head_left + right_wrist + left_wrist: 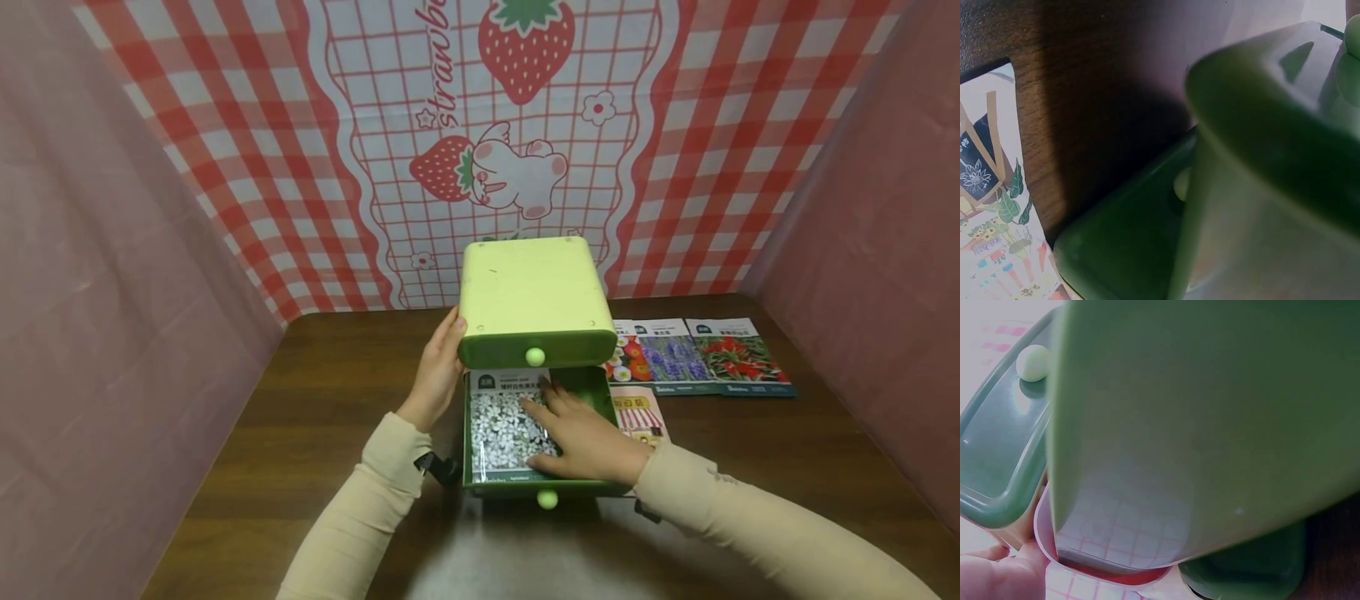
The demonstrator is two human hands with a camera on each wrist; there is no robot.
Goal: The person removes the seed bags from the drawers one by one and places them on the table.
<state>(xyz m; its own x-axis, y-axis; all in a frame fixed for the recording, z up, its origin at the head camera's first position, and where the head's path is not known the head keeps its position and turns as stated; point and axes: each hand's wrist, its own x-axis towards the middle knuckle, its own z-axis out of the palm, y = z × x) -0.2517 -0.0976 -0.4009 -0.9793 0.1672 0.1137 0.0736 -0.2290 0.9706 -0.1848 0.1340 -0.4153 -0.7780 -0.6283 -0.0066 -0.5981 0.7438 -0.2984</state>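
Observation:
A light green drawer cabinet (532, 283) stands mid-table, its darker green upper drawer front (495, 352) closed. Below it, a green drawer (600, 379) is pulled out toward me. Inside lies a seed packet (498, 433) picturing white flowers. My right hand (588, 437) reaches into this drawer with fingers spread, fingertips resting on the packet's right part. Against the cabinet's left side rests my left hand (438, 371), its fingers partly hidden. The left wrist view shows part of that hand (1004, 575) beside the cabinet; the right hand is hidden in the right wrist view.
On the brown table (330, 400), right of the cabinet, lie packets with purple flowers (671, 358), red flowers (738, 358) and poppy-like flowers (626, 360). A pink illustrated packet (639, 414) lies close beside the open drawer. A checked strawberry cloth (255, 125) hangs behind.

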